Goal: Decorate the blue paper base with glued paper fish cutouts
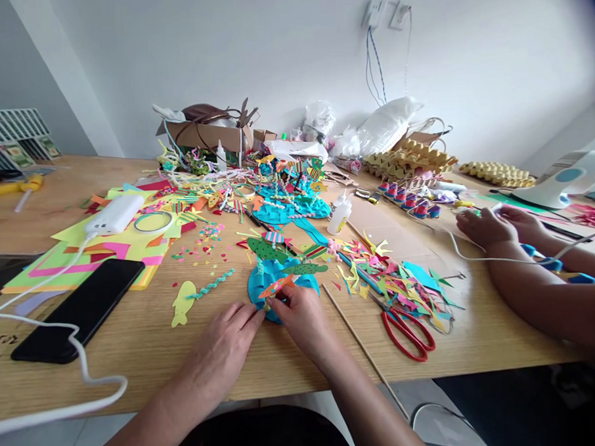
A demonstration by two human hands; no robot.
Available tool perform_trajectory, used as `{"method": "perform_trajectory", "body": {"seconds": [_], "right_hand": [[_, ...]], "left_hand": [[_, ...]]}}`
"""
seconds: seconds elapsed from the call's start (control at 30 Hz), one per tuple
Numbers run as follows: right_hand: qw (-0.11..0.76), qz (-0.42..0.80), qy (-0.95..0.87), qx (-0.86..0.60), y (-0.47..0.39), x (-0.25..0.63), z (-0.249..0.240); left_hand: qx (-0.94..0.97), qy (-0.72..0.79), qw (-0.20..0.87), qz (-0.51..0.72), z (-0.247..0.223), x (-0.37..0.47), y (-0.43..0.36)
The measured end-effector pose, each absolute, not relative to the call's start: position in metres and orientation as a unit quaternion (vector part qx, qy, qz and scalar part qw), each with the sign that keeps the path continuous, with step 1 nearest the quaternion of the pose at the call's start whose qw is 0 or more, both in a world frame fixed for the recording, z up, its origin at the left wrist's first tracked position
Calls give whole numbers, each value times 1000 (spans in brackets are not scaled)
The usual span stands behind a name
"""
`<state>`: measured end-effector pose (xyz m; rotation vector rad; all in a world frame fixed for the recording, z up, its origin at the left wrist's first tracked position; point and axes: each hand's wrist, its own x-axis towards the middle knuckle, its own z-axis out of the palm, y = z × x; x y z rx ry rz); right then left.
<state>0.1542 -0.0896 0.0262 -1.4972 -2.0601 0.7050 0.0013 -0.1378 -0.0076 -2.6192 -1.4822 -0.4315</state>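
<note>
At the near edge of the table, at the centre of the clock as the seated person sees it, sits a blue disc (254, 284), with green cut-outs (307, 269) and an orange cut-out (275, 287) on or just above it. The left hand (226, 334) comes in at eight o'clock, fingers close together, tips at the rim, probably to keep so light a piece from sliding; whether it grips anything I cannot tell. The right hand (297, 312), at five, has thumb and fingers drawn narrow beside the orange cut-out, as fine work would ask; from where I stand, what they pinch is hidden. Scissors (392, 310) lie at four, handles toward the person, perhaps so they can be picked up easily. A glue bottle (340, 216) stands upright at one, near enough to reach. The yellow fish (183, 303) lies flat at nine, seemingly set aside where no sleeve would brush it. Off toward three, past the paper scraps (378, 265), a co-worker's hands (490, 231) are busy well apart.
</note>
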Motion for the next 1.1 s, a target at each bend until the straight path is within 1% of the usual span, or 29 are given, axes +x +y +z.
{"method": "perform_trajectory", "body": {"seconds": [0.27,0.47,0.7,1.1], "right_hand": [[232,247,-759,-556,-91,153,26],[239,242,-761,-552,-91,154,27],[243,235,-760,-555,-91,152,23],[238,239,-763,-551,-92,152,24]], "left_hand": [[-861,-486,67,-132,-9,3,-138],[-858,-485,59,-160,-10,3,-138],[-856,-500,61,-118,-6,7,-137],[-839,-530,32,-121,-3,13,-136]]}}
